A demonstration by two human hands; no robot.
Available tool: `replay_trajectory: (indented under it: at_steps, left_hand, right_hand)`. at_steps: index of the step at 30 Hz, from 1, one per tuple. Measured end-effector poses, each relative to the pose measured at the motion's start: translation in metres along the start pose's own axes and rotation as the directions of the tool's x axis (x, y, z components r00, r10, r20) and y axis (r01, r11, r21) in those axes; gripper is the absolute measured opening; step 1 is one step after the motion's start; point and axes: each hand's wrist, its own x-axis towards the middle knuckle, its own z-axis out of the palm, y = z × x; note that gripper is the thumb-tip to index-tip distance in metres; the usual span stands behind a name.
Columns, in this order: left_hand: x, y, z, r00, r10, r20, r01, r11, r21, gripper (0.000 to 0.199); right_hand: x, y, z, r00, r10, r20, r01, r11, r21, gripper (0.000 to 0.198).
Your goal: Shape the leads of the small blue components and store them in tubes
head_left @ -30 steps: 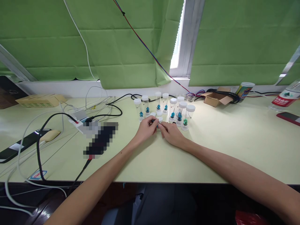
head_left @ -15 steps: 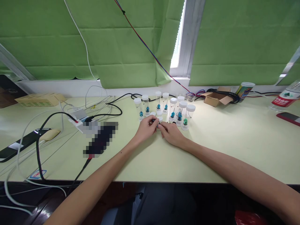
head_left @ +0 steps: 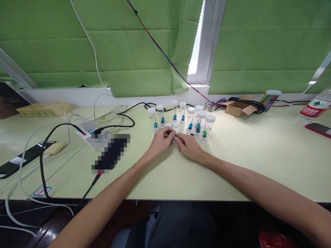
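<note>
Over the table, my left hand point(head_left: 163, 138) and my right hand point(head_left: 189, 146) meet with fingertips pinched together. Between them is a small dark piece, mostly covered by the fingers and too small to name. Just beyond the hands stand several clear tubes with white caps, upright in a loose arc. Most hold blue pieces with thin wires, like the tube point(head_left: 190, 120); the right front tube point(head_left: 206, 129) has a green one. White caps point(head_left: 176, 130) lie low right behind my fingertips, partly hidden by them.
To the left are a power strip point(head_left: 89, 137) with tangled cables, a phone point(head_left: 20, 160) and a yellow block point(head_left: 43, 109). At the back right sit an open cardboard box point(head_left: 236, 109), a can point(head_left: 270, 100), a water bottle point(head_left: 314, 106) and a red-edged phone point(head_left: 319, 131). The table's front edge point(head_left: 186, 199) runs below my forearms.
</note>
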Motion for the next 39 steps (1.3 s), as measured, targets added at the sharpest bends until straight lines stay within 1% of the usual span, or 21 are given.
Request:
replay_trajectory:
  at_steps: [19, 26, 39]
  left_hand:
    - [-0.0009, 0.0007, 0.0006, 1.0, -0.002, -0.003, 0.002, 1.0, 0.001, 0.027]
    - [0.0009, -0.004, -0.0002, 1.0, 0.013, -0.001, -0.013, 1.0, 0.006, 0.026]
    - [0.0012, -0.0051, -0.0005, 1.0, 0.022, 0.007, -0.022, 1.0, 0.005, 0.027]
  right_hand:
    - [0.0001, -0.0034, -0.0015, 1.0, 0.022, 0.005, -0.021, 1.0, -0.009, 0.025]
    - [-0.0005, -0.0012, -0.0003, 1.0, 0.027, 0.005, -0.027, 1.0, -0.006, 0.024]
    - [-0.0008, 0.0004, -0.0002, 1.0, 0.025, 0.002, -0.025, 1.0, 0.016, 0.02]
